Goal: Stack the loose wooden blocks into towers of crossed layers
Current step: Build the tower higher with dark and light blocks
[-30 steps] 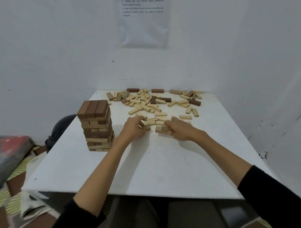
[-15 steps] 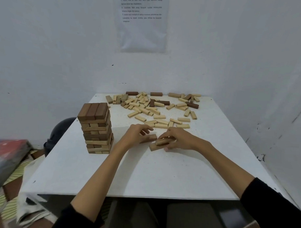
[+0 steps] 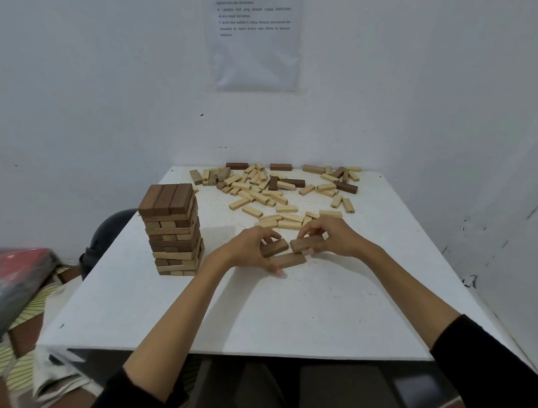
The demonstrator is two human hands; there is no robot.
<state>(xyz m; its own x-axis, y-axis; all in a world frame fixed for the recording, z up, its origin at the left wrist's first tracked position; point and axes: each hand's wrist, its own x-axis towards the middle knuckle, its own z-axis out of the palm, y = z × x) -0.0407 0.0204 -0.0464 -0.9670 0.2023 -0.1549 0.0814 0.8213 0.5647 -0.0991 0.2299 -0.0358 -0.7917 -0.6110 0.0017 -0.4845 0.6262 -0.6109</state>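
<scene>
At mid-table: three brown blocks are coming together between the two hands, on the white table (image 3: 288, 314), just short of the loose pile (image 3: 277, 192).
Left hand (image 3: 249, 249): is gripping the left block (image 3: 274, 247), which is tilting off level.
Right hand (image 3: 333, 241): is pinching the right block (image 3: 306, 244) by its far end, fingers curled over it.
Third block (image 3: 288, 261): is lying flat, just below the other two.
Change: a second ago both hands were digging at the pile's near edge; they are now drawing back toward the person with the blocks.
Meaning: a new base layer is probably starting, well apart from the finished tower (image 3: 172, 228) standing at the left.
Still to do: the three blocks are waiting to be squared side by side.
</scene>
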